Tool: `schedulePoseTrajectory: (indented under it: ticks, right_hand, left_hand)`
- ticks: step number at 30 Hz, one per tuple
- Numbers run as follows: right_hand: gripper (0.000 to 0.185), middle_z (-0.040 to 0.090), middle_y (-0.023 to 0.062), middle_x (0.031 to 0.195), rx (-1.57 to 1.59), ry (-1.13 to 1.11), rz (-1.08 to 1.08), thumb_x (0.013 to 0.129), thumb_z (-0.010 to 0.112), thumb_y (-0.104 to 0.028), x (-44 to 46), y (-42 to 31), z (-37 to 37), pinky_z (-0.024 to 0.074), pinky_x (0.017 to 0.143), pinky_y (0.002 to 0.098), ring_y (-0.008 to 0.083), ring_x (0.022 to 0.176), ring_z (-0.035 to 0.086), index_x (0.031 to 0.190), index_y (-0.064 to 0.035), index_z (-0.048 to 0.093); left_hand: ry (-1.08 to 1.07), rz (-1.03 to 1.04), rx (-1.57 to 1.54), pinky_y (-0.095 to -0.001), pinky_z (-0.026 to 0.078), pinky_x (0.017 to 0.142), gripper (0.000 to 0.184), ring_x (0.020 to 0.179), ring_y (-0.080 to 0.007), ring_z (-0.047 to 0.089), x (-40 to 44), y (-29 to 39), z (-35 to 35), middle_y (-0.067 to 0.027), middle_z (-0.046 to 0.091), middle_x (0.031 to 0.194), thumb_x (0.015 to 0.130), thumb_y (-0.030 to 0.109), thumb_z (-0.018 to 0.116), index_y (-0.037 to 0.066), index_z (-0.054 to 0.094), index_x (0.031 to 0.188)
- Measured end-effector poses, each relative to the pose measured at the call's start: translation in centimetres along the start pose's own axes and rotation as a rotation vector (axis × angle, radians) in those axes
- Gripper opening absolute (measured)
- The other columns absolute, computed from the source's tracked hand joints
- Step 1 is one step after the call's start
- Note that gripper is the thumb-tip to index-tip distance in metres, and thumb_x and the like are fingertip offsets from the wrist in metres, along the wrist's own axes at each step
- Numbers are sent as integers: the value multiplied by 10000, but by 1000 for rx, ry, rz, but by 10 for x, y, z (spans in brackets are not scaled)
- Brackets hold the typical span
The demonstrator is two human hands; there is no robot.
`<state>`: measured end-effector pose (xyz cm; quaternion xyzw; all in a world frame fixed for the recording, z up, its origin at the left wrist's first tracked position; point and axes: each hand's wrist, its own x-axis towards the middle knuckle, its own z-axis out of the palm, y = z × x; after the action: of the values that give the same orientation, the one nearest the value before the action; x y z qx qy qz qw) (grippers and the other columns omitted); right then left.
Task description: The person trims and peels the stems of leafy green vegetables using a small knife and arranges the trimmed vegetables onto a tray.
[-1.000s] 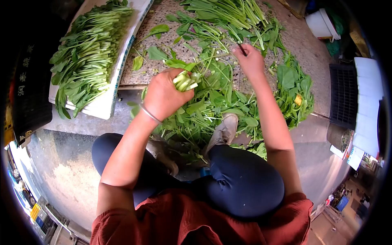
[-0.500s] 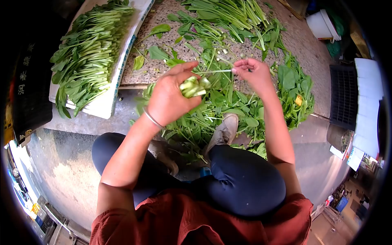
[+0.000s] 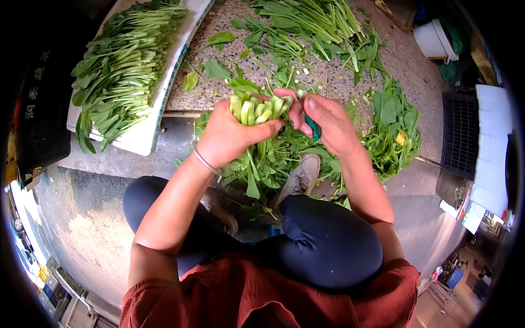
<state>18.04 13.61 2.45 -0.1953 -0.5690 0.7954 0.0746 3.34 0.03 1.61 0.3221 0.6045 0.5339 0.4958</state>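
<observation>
My left hand [image 3: 223, 136] is closed around a bunch of leafy greens [image 3: 249, 111], its pale cut stem ends turned up toward me and its leaves hanging below. Beside those stem ends, my right hand [image 3: 334, 124] is closed on a small knife with a green handle [image 3: 313, 127]. The blade is mostly hidden by the fingers, and I cannot tell whether it touches the stems. Loose leaves and trimmings [image 3: 265, 164] lie beneath both hands, around my shoes.
Trimmed greens lie in rows on a white foam board [image 3: 143, 134] at the left. More uncut greens [image 3: 311, 16] lie at the back of the speckled stone slab [image 3: 191, 101]. A white bucket [image 3: 432, 39] and a black crate [image 3: 458, 134] stand at the right.
My right hand has moved down and left, close to the stem ends, and the green handle now shows in it. The thin pale strip between the hands is gone. The bunch has turned upward.
</observation>
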Motion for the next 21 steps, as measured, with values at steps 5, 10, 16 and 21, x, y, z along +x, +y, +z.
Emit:
schedulePoseTrajectory:
  ticks: [5, 10, 16, 21]
  right_hand:
    - [384, 475, -29, 648, -203, 37, -27, 910, 496, -278, -3, -4, 5, 340, 535, 186, 47, 585, 395, 1230, -66, 507]
    - [365, 444, -41, 613, -282, 82, -41, 900, 513, -298, 0, 0, 1, 342, 541, 188, 41, 602, 411, 1191, -82, 549]
    - [390, 518, -23, 631, -354, 147, 29, 890, 518, -347, 15, 20, -28, 366, 533, 223, 50, 583, 438, 1161, -71, 570]
    - [433, 627, 55, 734, -634, 613, -73, 839, 564, -415, 73, 43, -92, 453, 628, 296, 135, 667, 579, 1055, -43, 618]
  left_hand:
    - [-1, 28, -376, -251, 509, 708, 285, 783, -141, 630, 4, -6, 3, -84, 638, 895, 716, -6, 679, -20, 526, 957]
    - [-14, 15, -421, -272, 520, 721, 272, 808, -191, 644, 4, -5, 3, -110, 636, 913, 729, -37, 650, -33, 514, 964]
    - [-48, -28, -398, -352, 520, 787, 366, 906, -206, 596, 4, -4, 4, -102, 604, 982, 736, -52, 615, -32, 508, 1085]
    - [-37, -60, -157, -333, 523, 775, 371, 936, -206, 586, 4, -8, 5, -110, 598, 1005, 729, -56, 624, -30, 516, 1083]
